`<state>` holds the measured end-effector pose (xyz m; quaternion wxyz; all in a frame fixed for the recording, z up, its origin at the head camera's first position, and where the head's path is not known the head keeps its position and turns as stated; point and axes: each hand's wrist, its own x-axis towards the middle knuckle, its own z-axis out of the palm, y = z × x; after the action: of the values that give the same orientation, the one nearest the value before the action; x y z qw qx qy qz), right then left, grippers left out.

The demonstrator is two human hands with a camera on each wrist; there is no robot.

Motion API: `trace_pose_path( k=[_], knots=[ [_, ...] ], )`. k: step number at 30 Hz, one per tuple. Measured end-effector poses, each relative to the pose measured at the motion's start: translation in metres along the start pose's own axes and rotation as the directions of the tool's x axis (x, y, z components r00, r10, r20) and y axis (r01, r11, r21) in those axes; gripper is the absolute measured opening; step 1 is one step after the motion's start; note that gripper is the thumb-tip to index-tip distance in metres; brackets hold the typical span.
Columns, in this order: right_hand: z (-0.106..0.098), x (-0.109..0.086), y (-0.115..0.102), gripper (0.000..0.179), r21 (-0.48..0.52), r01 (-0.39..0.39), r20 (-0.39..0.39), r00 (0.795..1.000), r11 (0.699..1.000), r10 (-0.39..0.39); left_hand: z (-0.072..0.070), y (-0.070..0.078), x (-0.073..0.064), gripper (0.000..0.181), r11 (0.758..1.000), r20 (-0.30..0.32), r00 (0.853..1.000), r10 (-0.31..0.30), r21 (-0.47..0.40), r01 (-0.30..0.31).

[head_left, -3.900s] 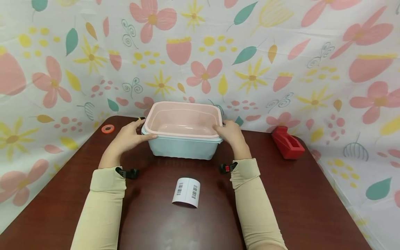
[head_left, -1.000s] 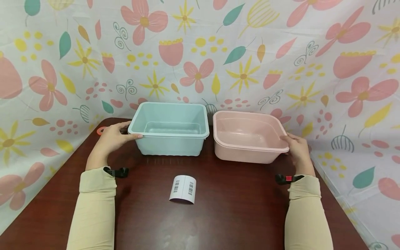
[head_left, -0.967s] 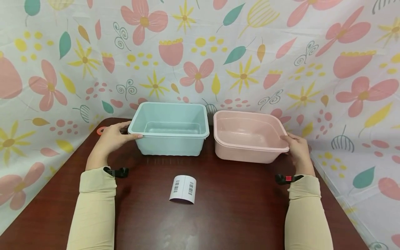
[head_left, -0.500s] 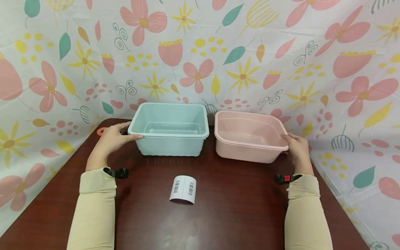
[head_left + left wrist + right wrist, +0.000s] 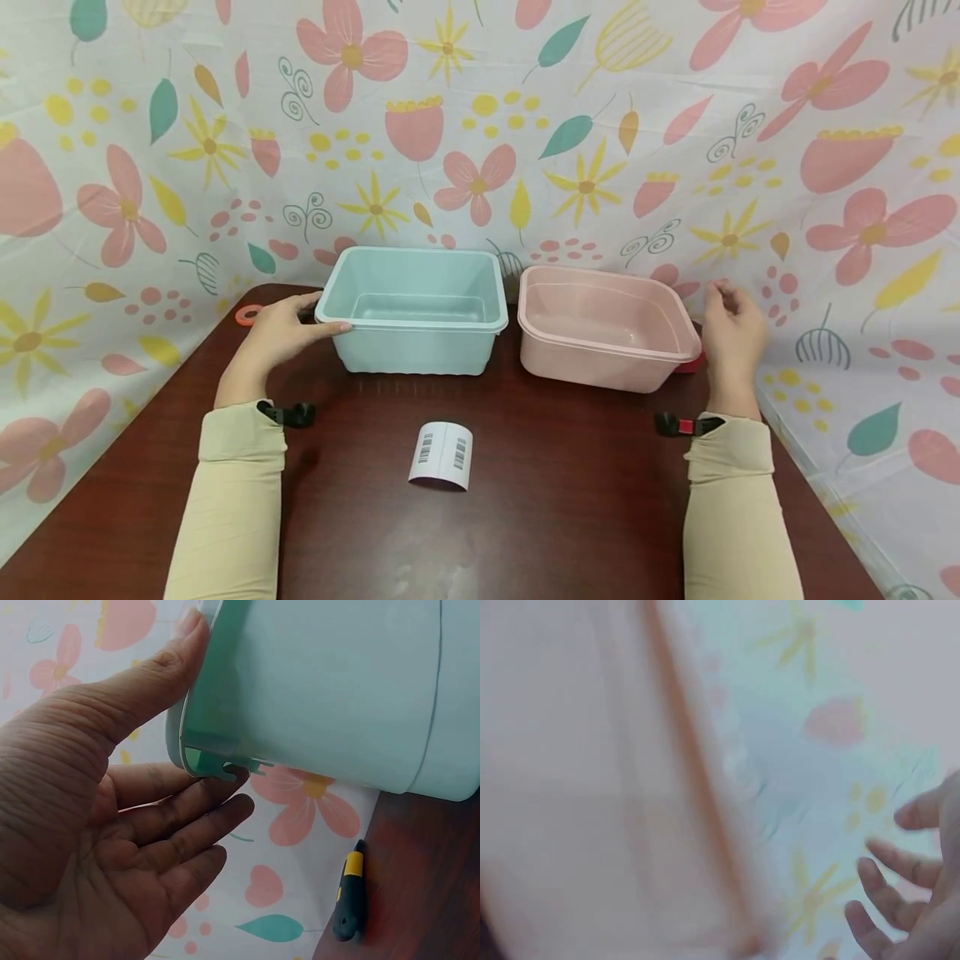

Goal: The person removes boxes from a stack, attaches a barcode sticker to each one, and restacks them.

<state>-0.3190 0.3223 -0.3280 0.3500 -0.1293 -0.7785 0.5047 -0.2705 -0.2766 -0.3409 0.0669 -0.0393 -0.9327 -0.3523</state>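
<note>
My left hand [image 5: 281, 337] grips the left rim of the light blue plastic basin [image 5: 416, 350]. In the left wrist view the thumb [image 5: 161, 671] lies along the rim while a fingertip reaches under its lip. To the right stands a pink plastic basin [image 5: 592, 358], angled slightly, with nothing inside. My right hand [image 5: 735, 342] is raised just off its right end, fingers loosely bent and holding nothing. The right wrist view shows those fingers [image 5: 889, 900] apart from the blurred pink wall.
A curled white paper with barcodes [image 5: 441, 454] lies on the brown table [image 5: 360, 517]. An orange ring-shaped roll [image 5: 247, 315] sits at the back left. Part of a red tape dispenser [image 5: 692, 364] shows behind the pink basin. Beyond the blue one lies a black-and-yellow tool [image 5: 351, 896].
The pink basin, earlier stacked in the blue one, now stands to its right. Within the last half second my right hand has let go of its rim and lifted right. My left hand keeps its hold.
</note>
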Motion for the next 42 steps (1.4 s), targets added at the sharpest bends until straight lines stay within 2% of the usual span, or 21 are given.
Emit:
trace_pose_path(
  k=[3, 7, 10, 11, 13, 14, 15, 17, 19, 21, 22, 24, 25, 27, 30, 32, 35, 37, 39, 41, 42],
  knots=[
    [0.005, -0.015, -0.028, 0.036, 0.073, 0.122, 0.087, 0.988, 0.990, -0.128, 0.000, -0.001, 0.001, 0.094, 1.000, 0.002, 1.000, 0.002, 0.004, -0.002],
    [0.015, -0.037, -0.054, 0.032, 0.234, 0.229, 0.197, 0.941, 0.945, -0.276, 0.001, -0.001, 0.002, 0.094, 1.000, 0.004, 1.000, 0.006, -0.001, -0.006],
    [0.026, -0.053, -0.066, 0.031, 0.373, 0.266, 0.270, 0.886, 0.889, -0.378, 0.001, 0.000, 0.001, 0.093, 1.000, 0.008, 1.000, 0.009, -0.002, -0.009],
    [0.031, -0.059, -0.068, 0.032, 0.427, 0.270, 0.308, 0.854, 0.863, -0.419, 0.001, 0.000, 0.000, 0.094, 1.000, 0.011, 1.000, 0.010, -0.001, -0.010],
    [0.043, -0.072, -0.072, 0.033, 0.529, 0.263, 0.390, 0.769, 0.807, -0.506, 0.000, 0.001, 0.000, 0.094, 1.000, 0.012, 1.000, 0.011, 0.002, -0.011],
    [0.049, -0.081, -0.074, 0.034, 0.554, 0.253, 0.439, 0.720, 0.793, -0.537, -0.001, 0.001, 0.000, 0.094, 1.000, 0.014, 1.000, 0.014, 0.005, -0.014],
    [0.057, -0.091, -0.076, 0.035, 0.571, 0.232, 0.505, 0.657, 0.787, -0.560, -0.001, 0.002, 0.000, 0.094, 1.000, 0.014, 1.000, 0.017, 0.008, -0.017],
    [0.076, -0.116, -0.077, 0.036, 0.589, 0.205, 0.618, 0.509, 0.781, -0.600, -0.002, 0.003, 0.000, 0.094, 1.000, 0.015, 1.000, 0.021, 0.013, -0.021],
    [0.098, -0.147, -0.073, 0.035, 0.548, 0.240, 0.709, 0.376, 0.802, -0.597, -0.003, 0.004, 0.001, 0.094, 1.000, 0.013, 1.000, 0.021, 0.020, -0.021],
    [0.123, -0.176, -0.059, 0.035, 0.508, 0.242, 0.793, 0.244, 0.827, -0.558, -0.002, 0.004, 0.001, 0.094, 0.999, 0.008, 1.000, 0.025, 0.023, -0.025],
    [0.134, -0.189, -0.049, 0.035, 0.482, 0.250, 0.824, 0.198, 0.840, -0.532, -0.001, 0.004, 0.001, 0.094, 0.999, 0.006, 1.000, 0.026, 0.025, -0.026],
    [0.151, -0.208, -0.026, 0.034, 0.404, 0.252, 0.884, 0.139, 0.879, -0.446, 0.001, 0.003, 0.002, 0.093, 0.999, -0.001, 0.999, 0.036, 0.031, -0.036],
    [0.157, -0.214, -0.016, 0.033, 0.371, 0.231, 0.906, 0.124, 0.899, -0.406, 0.002, 0.003, 0.001, 0.091, 0.999, -0.003, 0.999, 0.044, 0.031, -0.044],
    [0.163, -0.220, 0.001, 0.031, 0.324, 0.205, 0.929, 0.116, 0.924, -0.351, 0.004, 0.003, 0.001, 0.089, 0.997, -0.004, 0.998, 0.062, 0.040, -0.062],
    [0.163, -0.220, 0.011, 0.024, 0.338, 0.201, 0.926, 0.102, 0.920, -0.362, 0.005, 0.005, -0.002, 0.088, 0.996, -0.009, 0.997, 0.076, 0.055, -0.075],
    [0.162, -0.218, 0.012, 0.021, 0.363, 0.220, 0.920, 0.069, 0.906, -0.385, 0.004, 0.008, -0.003, 0.090, 0.995, -0.041, 0.996, 0.084, 0.060, -0.081],
    [0.160, -0.216, 0.009, 0.019, 0.384, 0.243, 0.917, 0.012, 0.891, -0.398, 0.002, 0.015, -0.005, 0.089, 0.995, -0.137, 0.985, 0.103, 0.032, -0.100],
    [0.160, -0.215, 0.008, 0.019, 0.378, 0.245, 0.922, -0.013, 0.893, -0.386, 0.001, 0.022, -0.006, 0.083, 0.989, -0.220, 0.965, 0.141, 0.000, -0.145],
    [0.161, -0.215, 0.007, 0.019, 0.373, 0.227, 0.926, -0.027, 0.900, -0.377, 0.001, 0.029, -0.008, 0.070, 0.978, -0.290, 0.939, 0.184, -0.038, -0.204],
    [0.162, -0.215, 0.009, 0.017, 0.367, 0.203, 0.928, -0.023, 0.908, -0.371, 0.003, 0.037, -0.011, 0.052, 0.958, -0.346, 0.907, 0.240, -0.070, -0.280],
    [0.164, -0.215, 0.011, 0.015, 0.364, 0.183, 0.929, -0.008, 0.913, -0.369, 0.005, 0.042, -0.013, 0.042, 0.939, -0.378, 0.884, 0.275, -0.091, -0.332]
  ],
)
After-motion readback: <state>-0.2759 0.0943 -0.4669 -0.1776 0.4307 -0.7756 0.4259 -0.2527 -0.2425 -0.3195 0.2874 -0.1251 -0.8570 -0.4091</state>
